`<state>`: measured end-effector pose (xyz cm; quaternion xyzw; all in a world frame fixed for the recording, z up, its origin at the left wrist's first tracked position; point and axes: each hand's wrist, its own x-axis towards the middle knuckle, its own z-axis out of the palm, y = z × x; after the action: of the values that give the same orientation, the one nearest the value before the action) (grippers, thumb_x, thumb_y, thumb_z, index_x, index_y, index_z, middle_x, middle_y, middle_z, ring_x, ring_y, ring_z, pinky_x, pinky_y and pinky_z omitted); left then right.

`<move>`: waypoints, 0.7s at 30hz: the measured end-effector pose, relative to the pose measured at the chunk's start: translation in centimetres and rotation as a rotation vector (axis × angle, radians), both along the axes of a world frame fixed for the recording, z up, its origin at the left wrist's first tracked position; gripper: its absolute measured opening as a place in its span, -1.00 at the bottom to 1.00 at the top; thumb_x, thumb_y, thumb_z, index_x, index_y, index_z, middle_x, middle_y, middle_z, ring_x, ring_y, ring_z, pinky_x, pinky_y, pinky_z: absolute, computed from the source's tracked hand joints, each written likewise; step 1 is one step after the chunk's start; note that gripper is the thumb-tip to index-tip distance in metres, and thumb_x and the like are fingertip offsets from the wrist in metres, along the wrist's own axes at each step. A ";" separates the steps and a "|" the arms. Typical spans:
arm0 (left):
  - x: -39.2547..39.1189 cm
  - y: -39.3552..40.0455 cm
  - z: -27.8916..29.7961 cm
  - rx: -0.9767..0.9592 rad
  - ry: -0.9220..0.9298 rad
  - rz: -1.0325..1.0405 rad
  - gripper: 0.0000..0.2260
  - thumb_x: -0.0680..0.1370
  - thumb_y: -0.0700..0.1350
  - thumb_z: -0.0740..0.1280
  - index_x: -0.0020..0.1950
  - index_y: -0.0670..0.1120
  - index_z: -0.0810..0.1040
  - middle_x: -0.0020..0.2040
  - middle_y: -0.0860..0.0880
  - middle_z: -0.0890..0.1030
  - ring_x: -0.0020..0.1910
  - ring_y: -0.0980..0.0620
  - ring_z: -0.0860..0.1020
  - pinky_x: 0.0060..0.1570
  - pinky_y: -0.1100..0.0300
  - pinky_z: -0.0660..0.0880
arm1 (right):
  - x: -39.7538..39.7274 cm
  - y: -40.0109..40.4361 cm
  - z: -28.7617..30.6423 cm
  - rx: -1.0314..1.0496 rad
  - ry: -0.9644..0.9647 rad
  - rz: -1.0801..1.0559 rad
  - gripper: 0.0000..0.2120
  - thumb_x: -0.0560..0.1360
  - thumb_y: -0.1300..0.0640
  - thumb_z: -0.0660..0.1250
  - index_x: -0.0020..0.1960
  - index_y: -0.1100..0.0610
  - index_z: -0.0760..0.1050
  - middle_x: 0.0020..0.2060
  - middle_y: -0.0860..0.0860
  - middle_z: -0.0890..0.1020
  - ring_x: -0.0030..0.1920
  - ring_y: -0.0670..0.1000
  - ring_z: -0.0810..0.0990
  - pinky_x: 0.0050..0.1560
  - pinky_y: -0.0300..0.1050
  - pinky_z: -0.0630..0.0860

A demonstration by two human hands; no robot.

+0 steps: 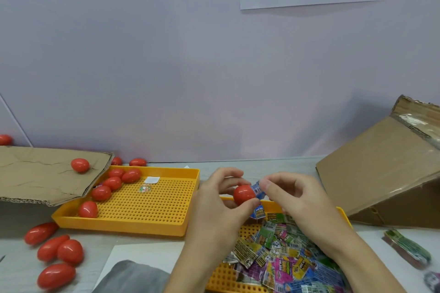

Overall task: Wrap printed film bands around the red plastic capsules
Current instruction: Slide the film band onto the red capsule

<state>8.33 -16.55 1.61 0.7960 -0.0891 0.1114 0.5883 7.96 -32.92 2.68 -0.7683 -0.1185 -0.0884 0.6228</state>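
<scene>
Pale worktop (273, 166) runs out ahead of me to a plain lilac wall, with a printed sheet taped high on it. Nearest to me, on the right, sits a yellow tray (226, 278) heaped with printed film bands (285, 252), kept right under my wrists so the next one is a short reach. Loose red capsules (59, 252) lie to the near left, on the worktop.

Above the tray's far edge, my left hand (214, 200) grips one red capsule (244, 194), fingers curled round its left side so the right end stays bare. My right hand (292, 195) pinches a blue band (258, 189) that touches that bare end; I judge I am sliding it on, and it covers only the tip so far. The capsule lies between both hands, touching each.

Farther left, a second yellow tray (152, 200) holds more capsules in its far left corner, fed, I guess, from the cardboard ramp (42, 173) above. A cardboard box (385, 169) leans at far right.
</scene>
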 end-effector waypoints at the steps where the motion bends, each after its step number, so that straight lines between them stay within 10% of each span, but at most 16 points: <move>1: -0.1 -0.1 0.0 0.026 -0.017 0.003 -0.60 0.35 -0.12 0.60 0.09 0.14 0.55 -0.04 0.14 0.67 -0.07 0.24 0.62 -0.13 0.18 0.65 | 0.1 0.2 0.0 0.011 0.004 -0.014 -0.87 0.44 -0.05 0.41 -0.16 -0.04 0.69 -0.25 -0.07 0.71 -0.19 -0.16 0.65 -0.18 -0.38 0.49; 8: 0.0 -0.3 0.0 0.115 -0.086 0.075 -0.51 0.28 -0.09 0.64 0.06 0.19 0.47 -0.11 0.13 0.61 -0.14 0.25 0.58 -0.25 0.29 0.55 | 0.2 0.8 -0.4 0.192 0.051 -0.018 -0.85 0.34 -0.08 0.42 -0.19 -0.03 0.69 -0.38 -0.09 0.65 -0.42 -0.25 0.53 -0.38 -0.43 0.42; 21: -0.1 -0.4 0.0 0.254 -0.176 0.083 -0.51 0.31 -0.10 0.63 0.09 0.18 0.47 -0.18 0.21 0.58 -0.12 0.33 0.55 -0.26 0.40 0.50 | 0.3 1.1 -0.6 0.090 0.023 -0.057 -0.96 0.41 0.02 0.47 -0.17 -0.11 0.69 -0.25 -0.05 0.72 -0.19 -0.12 0.68 -0.16 -0.35 0.55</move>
<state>8.20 -16.95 1.62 0.8542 -0.1208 0.1929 0.4675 8.30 -31.85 2.13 -0.7434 -0.0852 -0.1024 0.6555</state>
